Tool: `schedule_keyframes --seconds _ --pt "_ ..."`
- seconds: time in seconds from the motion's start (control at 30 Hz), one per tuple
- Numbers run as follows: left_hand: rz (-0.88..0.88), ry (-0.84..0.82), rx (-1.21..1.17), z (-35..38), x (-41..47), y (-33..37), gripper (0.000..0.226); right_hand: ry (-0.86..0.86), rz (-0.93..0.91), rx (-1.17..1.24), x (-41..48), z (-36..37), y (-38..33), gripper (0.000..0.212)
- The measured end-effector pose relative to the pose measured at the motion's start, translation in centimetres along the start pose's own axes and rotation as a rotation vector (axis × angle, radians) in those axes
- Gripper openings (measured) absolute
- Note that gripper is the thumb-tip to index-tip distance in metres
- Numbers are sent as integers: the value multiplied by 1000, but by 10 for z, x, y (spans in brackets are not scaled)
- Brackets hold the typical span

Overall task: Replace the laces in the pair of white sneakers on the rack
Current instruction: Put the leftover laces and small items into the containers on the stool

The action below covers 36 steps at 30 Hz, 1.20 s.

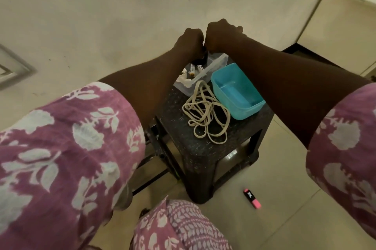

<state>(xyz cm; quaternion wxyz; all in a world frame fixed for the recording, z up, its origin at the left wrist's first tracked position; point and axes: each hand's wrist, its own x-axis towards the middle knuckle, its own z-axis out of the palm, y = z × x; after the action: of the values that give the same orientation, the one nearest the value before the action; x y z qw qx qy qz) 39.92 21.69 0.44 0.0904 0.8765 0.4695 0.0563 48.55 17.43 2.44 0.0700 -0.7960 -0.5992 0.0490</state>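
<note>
Laces (pixel 205 115) on stool (pixel 203 154) (tub (pixel 237 91) just right).

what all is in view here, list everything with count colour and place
stool: 1, dark speckled, centre, on the tiled floor
laces: 1 tangled pile, cream, on the stool top
tub: 1, blue, open, on the stool beside the laces
clear container: 1, transparent, far side of the stool
batteries: 2 visible, white, in the clear container
highlighter: 1, pink and black, on the floor right of the stool
sleeves: 2, purple floral, near edges
left hand: fingers curled, above the clear container
right hand: fingers curled, meeting the left hand; any held item hidden
</note>
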Motion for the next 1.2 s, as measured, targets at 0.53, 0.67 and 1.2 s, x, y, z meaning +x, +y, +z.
schedule_keyframes --seconds 0.53,0.67,1.2 --pt "189 285 -471 38 -93 171 33 641 477 395 -145 2 121 33" --pt "223 128 -595 102 -134 206 31 606 677 342 -193 68 165 30" --pt "29 -821 -121 359 -218 97 46 -635 591 287 -321 369 161 34"
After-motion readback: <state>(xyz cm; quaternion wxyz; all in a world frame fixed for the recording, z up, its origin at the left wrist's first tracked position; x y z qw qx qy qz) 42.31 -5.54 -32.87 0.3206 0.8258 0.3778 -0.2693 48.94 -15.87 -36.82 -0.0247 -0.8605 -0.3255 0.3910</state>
